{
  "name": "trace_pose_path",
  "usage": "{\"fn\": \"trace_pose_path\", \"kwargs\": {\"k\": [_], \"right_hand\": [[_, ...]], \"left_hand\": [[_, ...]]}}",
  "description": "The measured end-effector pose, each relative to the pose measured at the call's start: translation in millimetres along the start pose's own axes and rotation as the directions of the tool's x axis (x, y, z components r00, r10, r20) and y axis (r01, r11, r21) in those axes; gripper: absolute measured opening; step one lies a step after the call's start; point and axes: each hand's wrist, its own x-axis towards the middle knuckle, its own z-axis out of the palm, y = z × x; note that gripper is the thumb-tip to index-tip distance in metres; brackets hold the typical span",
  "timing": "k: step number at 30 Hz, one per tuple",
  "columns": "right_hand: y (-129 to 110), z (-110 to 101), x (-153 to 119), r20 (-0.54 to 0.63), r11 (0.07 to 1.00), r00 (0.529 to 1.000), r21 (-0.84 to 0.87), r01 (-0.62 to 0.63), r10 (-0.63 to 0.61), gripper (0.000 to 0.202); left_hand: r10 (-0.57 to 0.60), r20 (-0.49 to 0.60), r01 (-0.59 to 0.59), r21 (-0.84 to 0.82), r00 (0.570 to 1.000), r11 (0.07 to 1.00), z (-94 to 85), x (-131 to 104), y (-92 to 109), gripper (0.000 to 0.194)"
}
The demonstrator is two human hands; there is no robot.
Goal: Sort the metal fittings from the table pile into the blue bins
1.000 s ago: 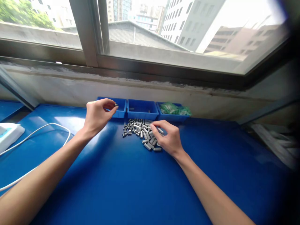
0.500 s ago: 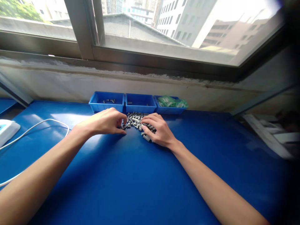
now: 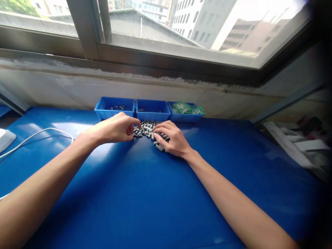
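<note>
A heap of small metal bolts and cylinder-shaped pieces (image 3: pixel 146 128) lies on the blue tabletop between my hands. At its left edge is my left hand (image 3: pixel 119 128). Its index finger reaches over the bolts, apart from the thumb, while the other fingers curl under and are partly hidden. My right hand (image 3: pixel 173 140) rests over the heap's right side, thumb and fingers parted around grey cylindrical pieces (image 3: pixel 159 147). Whether any piece is pinched at its fingertips is too small to make out. The palm covers part of the heap.
Behind the heap stand three blue bins: the left bin (image 3: pixel 114 114) with a few bolts, the middle bin (image 3: pixel 153 116) with a few small pieces, the right bin (image 3: pixel 185 118) with green plastic bags (image 3: pixel 183 107). A white cable (image 3: pixel 38 132) crosses the left side. A window is behind.
The view has shifted slightly. My left index finger has stretched out over the bolts, and its thumb has drawn back toward the curled fingers. My right hand stays over the cylindrical pieces.
</note>
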Motion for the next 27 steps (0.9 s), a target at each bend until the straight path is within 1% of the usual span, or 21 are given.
{"fn": "trace_pose_path", "kwargs": {"k": [3,6,9,12,15,19,22,24,25,26,27], "right_hand": [[0,0,0,-0.006,1.000,1.000,0.014,0.001,-0.001,0.015],[0,0,0,0.004,1.000,1.000,0.011,0.003,-0.003,0.015],[0,0,0,0.004,1.000,1.000,0.010,0.004,-0.004,0.015],[0,0,1,0.004,1.000,1.000,0.015,0.002,-0.003,0.015],[0,0,0,0.007,1.000,1.000,0.021,0.004,-0.004,0.015],[0,0,0,0.007,1.000,1.000,0.022,0.006,-0.006,0.015],[0,0,0,0.002,1.000,1.000,0.024,0.008,-0.008,0.014],[0,0,0,-0.005,1.000,1.000,0.028,0.014,-0.014,0.013],[1,0,0,-0.009,0.999,1.000,0.029,0.018,-0.018,0.013],[1,0,0,-0.016,0.999,1.000,0.029,0.022,-0.022,0.013],[1,1,0,-0.021,0.999,0.999,0.029,0.025,-0.024,0.013]], "left_hand": [[0.004,-0.079,-0.008,-0.048,0.997,0.999,-2.9,1,1,0.032],[-0.031,-0.171,0.009,-0.131,0.985,0.991,-3.4,2,4,0.031],[-0.068,-0.224,0.015,-0.229,0.972,0.973,-1.0,2,7,0.032],[-0.073,-0.247,-0.007,-0.307,0.966,0.952,2.9,3,8,0.030],[-0.059,-0.240,-0.031,-0.353,0.969,0.935,5.2,4,9,0.029],[-0.045,-0.227,-0.048,-0.388,0.973,0.920,5.1,4,13,0.028],[-0.024,-0.247,-0.077,-0.388,0.969,0.918,4.9,4,13,0.028],[-0.034,-0.318,-0.089,-0.366,0.947,0.926,4.6,5,11,0.025],[-0.061,-0.378,-0.080,-0.346,0.924,0.935,4.1,5,8,0.022],[-0.103,-0.449,-0.053,-0.321,0.888,0.946,3.2,5,5,0.019],[-0.153,-0.523,-0.009,-0.294,0.838,0.956,1.9,5,2,0.017]]}}
